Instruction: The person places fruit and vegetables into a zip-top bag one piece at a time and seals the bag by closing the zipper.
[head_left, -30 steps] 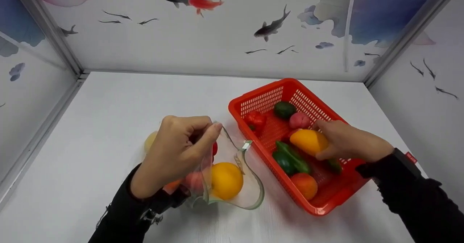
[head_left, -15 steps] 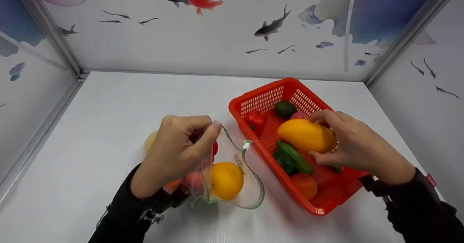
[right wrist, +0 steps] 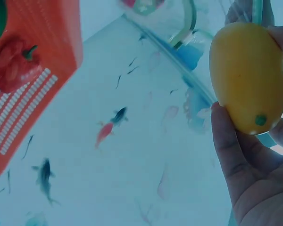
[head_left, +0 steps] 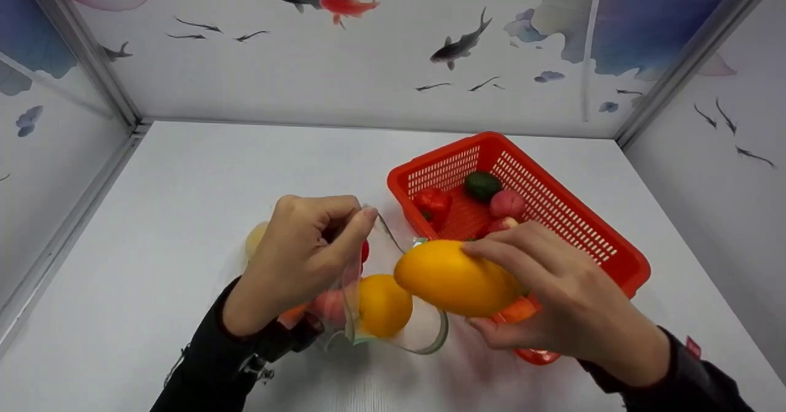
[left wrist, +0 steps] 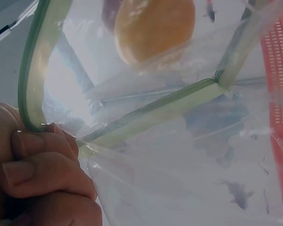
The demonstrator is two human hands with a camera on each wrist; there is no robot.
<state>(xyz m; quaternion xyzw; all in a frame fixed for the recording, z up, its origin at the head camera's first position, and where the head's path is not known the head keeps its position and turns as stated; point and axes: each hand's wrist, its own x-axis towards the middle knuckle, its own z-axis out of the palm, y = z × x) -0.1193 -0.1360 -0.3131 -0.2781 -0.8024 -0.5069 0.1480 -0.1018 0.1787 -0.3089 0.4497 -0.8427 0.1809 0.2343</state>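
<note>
Smooth yellow mango (head_left: 457, 277) gripped by right hand (head_left: 559, 304)

Mango: plump oval, even skin, small green spot at one end; held in the air, overlapping bag (left wrist: 153, 113) and red basket (head_left: 605, 249) in head view. Left hand (head_left: 301, 258) pinches bag edge. Bag: thin clear creased film, green rim, round yellow-orange fruit (head_left: 385, 307) within. Basket: rigid plastic, slotted walls, glossy red pepper (head_left: 433, 203) inside. Surface (head_left: 245, 160): flat, white.

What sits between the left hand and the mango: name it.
In the head view, the open mouth of the clear bag, with a round yellow-orange fruit low in the gap.
</note>
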